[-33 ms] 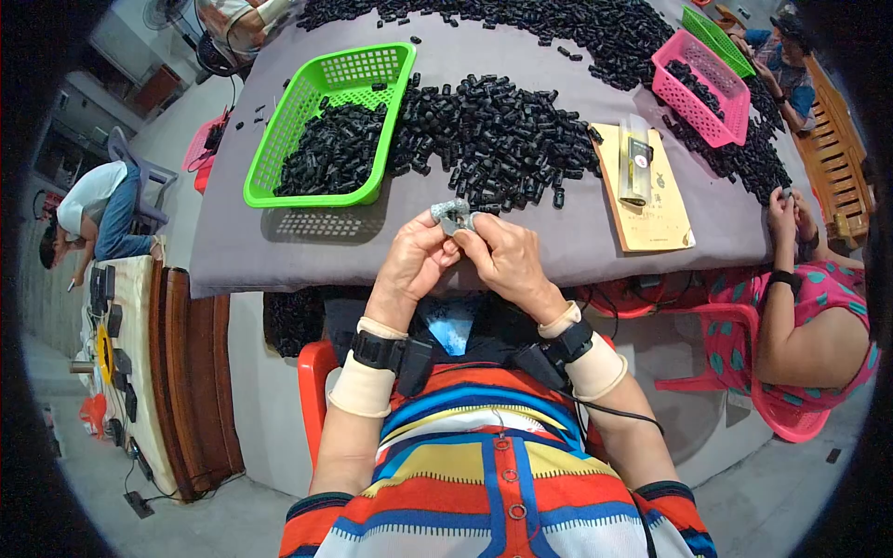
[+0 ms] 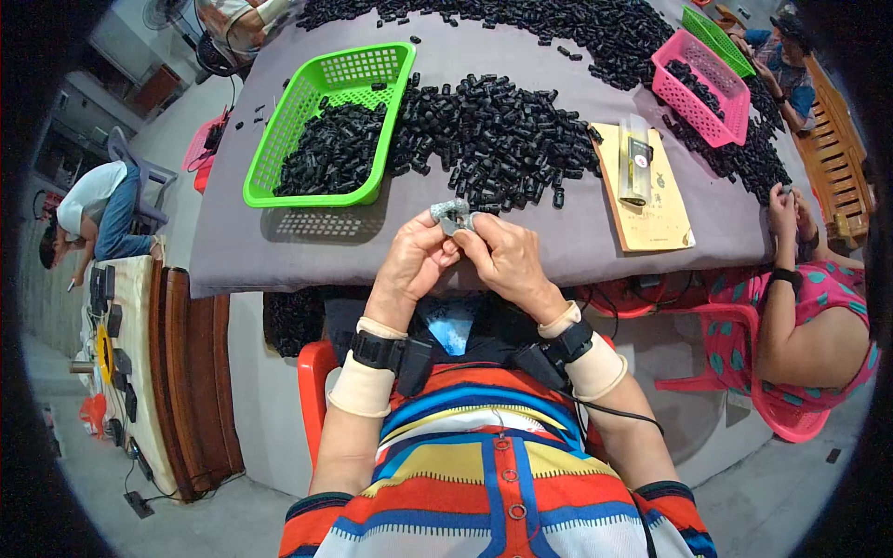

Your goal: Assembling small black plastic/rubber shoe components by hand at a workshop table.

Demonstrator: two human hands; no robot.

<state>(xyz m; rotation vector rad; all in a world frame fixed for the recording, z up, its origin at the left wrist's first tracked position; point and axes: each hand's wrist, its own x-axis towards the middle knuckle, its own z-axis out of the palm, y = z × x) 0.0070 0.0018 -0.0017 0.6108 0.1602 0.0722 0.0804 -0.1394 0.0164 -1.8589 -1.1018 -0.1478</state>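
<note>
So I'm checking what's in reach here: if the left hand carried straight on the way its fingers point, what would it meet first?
The left hand points up and slightly right, so beyond the small grey part it pinches, it would probably reach the pile of black parts first, though depth is unclear.

A green basket (image 2: 327,126) sits on the grey tabletop (image 2: 558,244), partly filled with small black parts. A big heap of black parts (image 2: 502,130) lies just beside it. Further right, a tan booklet (image 2: 644,191) lies flat with a narrow packet (image 2: 636,158) on top. A pink basket (image 2: 700,86) stands beyond it. A co-worker in a pink dotted top (image 2: 819,307) sits at the right.
</note>
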